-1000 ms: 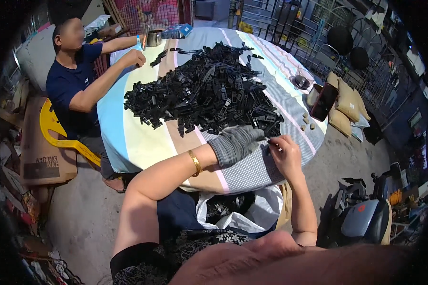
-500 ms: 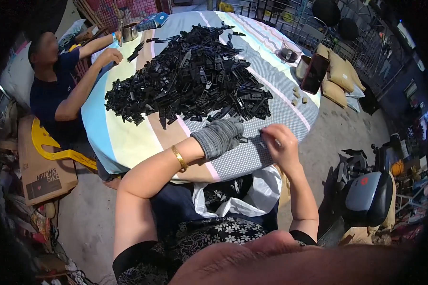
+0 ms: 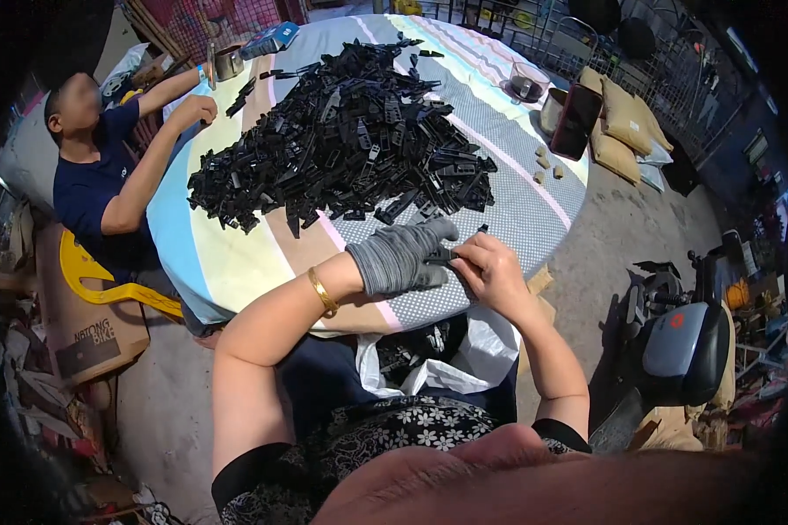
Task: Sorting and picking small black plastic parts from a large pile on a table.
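Observation:
On the round table, a large heap of black plastic clip-like parts (image 3: 350, 149) lies in front of me. My left hand (image 3: 396, 257), in a grey knitted glove, is closed on one small black plastic part (image 3: 439, 256) at the near side of the heap. Bare fingers of my right hand (image 3: 497, 273) pinch the other end of that part, so the two hands nearly meet. A dark tip (image 3: 483, 229) shows just above the right fingers; what it belongs to is unclear. Below the table edge, an open white bag (image 3: 481, 354) with black parts inside rests by my lap.
A striped cloth (image 3: 236, 289) covers the table. Several small tan blocks (image 3: 543, 162), a phone (image 3: 578, 122) and a glass cup (image 3: 525, 86) stand at the right. Across on the left sits a co-worker (image 3: 105, 175). A scooter (image 3: 674, 350) is parked right.
My right hand has moved left and in to the gloved hand, and its fingers have closed on the black part. The left hand's thumb and fingers have spread a little around it.

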`<action>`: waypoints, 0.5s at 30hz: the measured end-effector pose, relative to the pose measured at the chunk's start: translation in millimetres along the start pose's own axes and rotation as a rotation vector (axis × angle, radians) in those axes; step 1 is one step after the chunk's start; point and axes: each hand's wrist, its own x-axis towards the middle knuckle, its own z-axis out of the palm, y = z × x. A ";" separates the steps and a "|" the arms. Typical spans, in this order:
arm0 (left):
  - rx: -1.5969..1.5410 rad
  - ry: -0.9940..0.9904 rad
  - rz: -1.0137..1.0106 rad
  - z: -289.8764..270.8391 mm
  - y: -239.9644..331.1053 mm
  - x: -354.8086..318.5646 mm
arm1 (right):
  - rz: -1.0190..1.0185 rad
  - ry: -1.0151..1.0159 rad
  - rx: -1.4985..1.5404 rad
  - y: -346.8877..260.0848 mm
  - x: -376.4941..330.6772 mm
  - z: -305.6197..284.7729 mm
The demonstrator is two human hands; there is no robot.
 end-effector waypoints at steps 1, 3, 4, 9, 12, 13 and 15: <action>0.088 0.110 0.202 0.5 0.3 -0.5 | 0.002 0.000 0.001 0.3 -0.2 -0.2; 0.236 0.040 0.177 -1.2 2.3 4.1 | 0.054 -0.030 0.085 1.2 0.2 -1.5; 0.235 0.003 0.118 -4.4 4.7 4.6 | 0.042 -0.009 0.096 1.9 0.0 -1.9; 0.158 -0.015 0.019 -8.9 -3.8 4.5 | 0.057 0.001 0.024 3.2 -3.5 -9.0; 0.160 -0.031 0.031 -7.3 -3.9 5.1 | 0.054 -0.005 0.018 0.4 -2.9 -11.4; 0.165 -0.037 0.038 -7.3 -3.3 5.1 | 0.045 -0.001 0.013 0.9 -2.7 -11.1; 0.173 -0.060 0.020 -9.5 1.2 5.7 | 0.037 0.004 0.010 2.1 -3.2 -10.4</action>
